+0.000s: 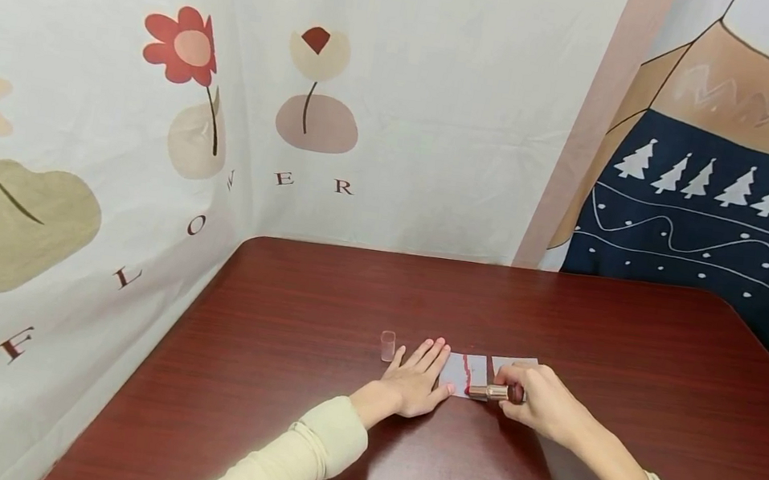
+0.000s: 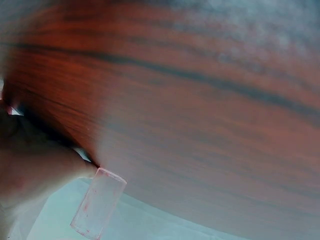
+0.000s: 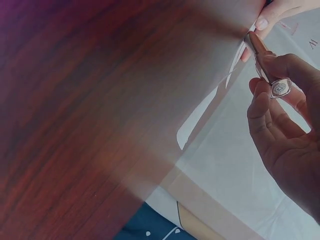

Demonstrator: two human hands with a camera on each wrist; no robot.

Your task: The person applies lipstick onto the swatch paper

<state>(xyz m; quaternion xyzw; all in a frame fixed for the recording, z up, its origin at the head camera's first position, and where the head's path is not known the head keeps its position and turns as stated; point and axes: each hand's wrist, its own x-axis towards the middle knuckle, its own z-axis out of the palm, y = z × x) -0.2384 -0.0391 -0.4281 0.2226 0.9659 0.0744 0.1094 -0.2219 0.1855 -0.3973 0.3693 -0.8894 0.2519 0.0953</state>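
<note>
My right hand (image 1: 544, 399) pinches a lipstick (image 1: 491, 393) with a gold tube and a dark base. Its red tip meets the lower part of a small white paper (image 1: 455, 369), at the end of a red streak running down the sheet. Fingers spread, my left hand (image 1: 415, 380) lies flat at the paper's left side, with its thumb on the lower left corner. In the right wrist view the lipstick (image 3: 261, 52) sits between thumb and fingers, its marked base end facing the camera. A second white paper (image 1: 513, 362) lies to the right, partly behind my right hand.
A clear cap (image 1: 387, 346) stands on the table just left of my left hand; pinkish smears show on the cap (image 2: 98, 204) in the left wrist view. The dark red wooden table (image 1: 320, 288) reaches back to a printed curtain (image 1: 430, 116).
</note>
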